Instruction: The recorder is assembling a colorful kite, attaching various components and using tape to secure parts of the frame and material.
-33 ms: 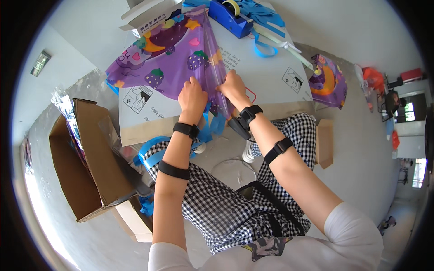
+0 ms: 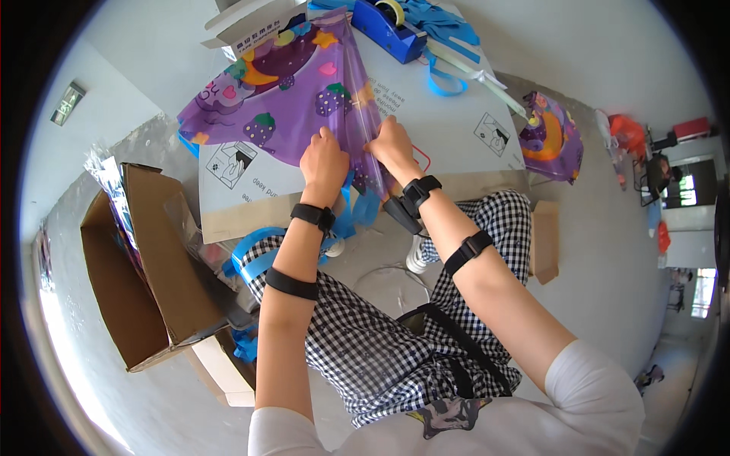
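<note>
A purple printed sheet (image 2: pixel 304 99) with a moon, stars and strawberries lies spread over the table's near half; I cannot tell whether it is cloth or film. Its right part narrows into a shiny see-through fold that runs down toward me. My left hand (image 2: pixel 324 163) is closed at the sheet's lower edge, fingertips pinching it. Just to the right, my right hand (image 2: pixel 392 146) pinches the shiny fold between thumb and fingers. Below that hand, a dark handle-like piece (image 2: pixel 401 216) sticks out past the table edge; what it joins is hidden.
A blue tape dispenser (image 2: pixel 388 30) stands at the back with blue strips (image 2: pixel 445 23) behind it. A white box (image 2: pixel 255 30) is at the far left. An open carton (image 2: pixel 163 258) stands left of my legs. Another purple printed piece (image 2: pixel 553 137) hangs off the table's right side.
</note>
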Demonstrator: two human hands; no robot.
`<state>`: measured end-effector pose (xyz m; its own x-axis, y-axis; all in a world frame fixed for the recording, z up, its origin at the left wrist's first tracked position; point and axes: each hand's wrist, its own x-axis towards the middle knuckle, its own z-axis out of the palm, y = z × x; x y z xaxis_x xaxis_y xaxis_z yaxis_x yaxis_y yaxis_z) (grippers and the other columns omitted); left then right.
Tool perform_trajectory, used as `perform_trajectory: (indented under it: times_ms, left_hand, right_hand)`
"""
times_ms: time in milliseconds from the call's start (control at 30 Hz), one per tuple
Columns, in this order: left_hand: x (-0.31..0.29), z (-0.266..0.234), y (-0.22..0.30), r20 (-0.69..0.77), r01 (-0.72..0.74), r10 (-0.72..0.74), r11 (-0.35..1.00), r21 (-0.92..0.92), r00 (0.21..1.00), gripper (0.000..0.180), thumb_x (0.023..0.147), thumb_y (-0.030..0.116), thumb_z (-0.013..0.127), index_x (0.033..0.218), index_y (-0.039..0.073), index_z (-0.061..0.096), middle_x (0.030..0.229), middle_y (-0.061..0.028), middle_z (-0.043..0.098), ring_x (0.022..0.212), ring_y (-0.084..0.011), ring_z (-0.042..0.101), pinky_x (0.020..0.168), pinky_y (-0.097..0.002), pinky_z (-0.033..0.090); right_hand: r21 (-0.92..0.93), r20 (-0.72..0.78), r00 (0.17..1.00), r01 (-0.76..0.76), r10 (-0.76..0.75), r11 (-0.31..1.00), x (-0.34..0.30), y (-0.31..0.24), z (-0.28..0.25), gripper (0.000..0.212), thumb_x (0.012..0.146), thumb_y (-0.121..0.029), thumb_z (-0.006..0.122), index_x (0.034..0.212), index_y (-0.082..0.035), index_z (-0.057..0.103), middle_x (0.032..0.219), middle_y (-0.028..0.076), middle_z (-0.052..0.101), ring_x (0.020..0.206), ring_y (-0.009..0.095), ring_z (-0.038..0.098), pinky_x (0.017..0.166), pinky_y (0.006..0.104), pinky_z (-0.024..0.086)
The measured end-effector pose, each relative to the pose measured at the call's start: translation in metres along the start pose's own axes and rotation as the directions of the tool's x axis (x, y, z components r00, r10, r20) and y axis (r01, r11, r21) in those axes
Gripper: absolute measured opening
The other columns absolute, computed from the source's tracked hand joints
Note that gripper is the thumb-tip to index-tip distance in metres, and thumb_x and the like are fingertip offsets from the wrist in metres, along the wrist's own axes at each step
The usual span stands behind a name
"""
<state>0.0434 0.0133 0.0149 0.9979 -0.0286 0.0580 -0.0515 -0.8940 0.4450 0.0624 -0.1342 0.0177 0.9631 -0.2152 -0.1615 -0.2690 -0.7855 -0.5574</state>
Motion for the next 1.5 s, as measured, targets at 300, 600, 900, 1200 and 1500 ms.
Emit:
perform_trajectory:
  times_ms: [300,600,900,1200,1500]
  left_hand:
    - [0.015,-0.033,-0.024,-0.193,0.054,-0.156,0.891,-0.450,0.969,0.030,0.078,0.014,0.064,0.105,0.001,0.063,0.088,-0.0160,0.069,0.077,-0.0344,0.068,0.069,-0.0415,0.053]
    - [0.017,-0.055,-0.039,-0.247,0.102,-0.283,0.822,-0.560,0.927,0.032,0.082,0.016,0.062,0.109,0.001,0.068,0.084,-0.0087,0.067,0.076,-0.0205,0.065,0.072,-0.0334,0.051]
    - [0.015,-0.049,-0.036,-0.315,0.065,-0.279,0.832,-0.550,0.907,0.032,0.082,0.018,0.062,0.110,0.002,0.065,0.085,-0.0105,0.067,0.079,-0.0277,0.066,0.074,-0.0376,0.051]
    - [0.001,-0.030,-0.022,-0.239,-0.016,-0.055,0.959,-0.284,0.969,0.035,0.086,0.018,0.059,0.118,0.004,0.060,0.098,-0.0132,0.068,0.089,-0.0330,0.066,0.079,-0.0428,0.052]
    - [-0.132,-0.047,0.087,-0.049,-0.476,0.475,0.860,-0.185,0.878,0.087,0.074,0.046,0.080,0.138,-0.002,0.043,0.140,-0.0210,0.050,0.129,-0.0371,0.048,0.107,-0.0494,0.038]
  right_hand:
    - [0.374,0.064,0.997,0.014,-0.041,0.927,0.013,0.018,-0.015,0.027,0.075,-0.014,0.071,0.094,0.005,0.067,0.081,0.013,0.068,0.074,0.020,0.065,0.069,0.0329,0.050]
    - [0.758,0.236,0.966,-0.114,-0.107,0.642,-0.014,0.042,-0.077,0.026,0.090,-0.007,0.064,0.112,0.005,0.062,0.096,0.010,0.068,0.082,0.016,0.064,0.072,0.0281,0.051]
    - [0.831,0.231,0.961,-0.112,-0.154,0.544,-0.099,0.079,-0.159,0.024,0.094,-0.009,0.063,0.115,0.001,0.060,0.103,0.005,0.067,0.091,0.010,0.063,0.079,0.0231,0.050]
    - [0.769,0.120,0.992,-0.108,0.024,0.630,-0.210,0.126,-0.244,0.023,0.096,-0.008,0.060,0.118,0.000,0.058,0.103,0.004,0.066,0.092,0.008,0.062,0.081,0.0229,0.049]
    - [0.772,0.160,0.968,-0.246,0.195,0.586,-0.293,0.189,-0.253,0.020,0.097,-0.009,0.059,0.115,-0.001,0.058,0.098,0.002,0.066,0.086,0.006,0.060,0.077,0.0218,0.048]
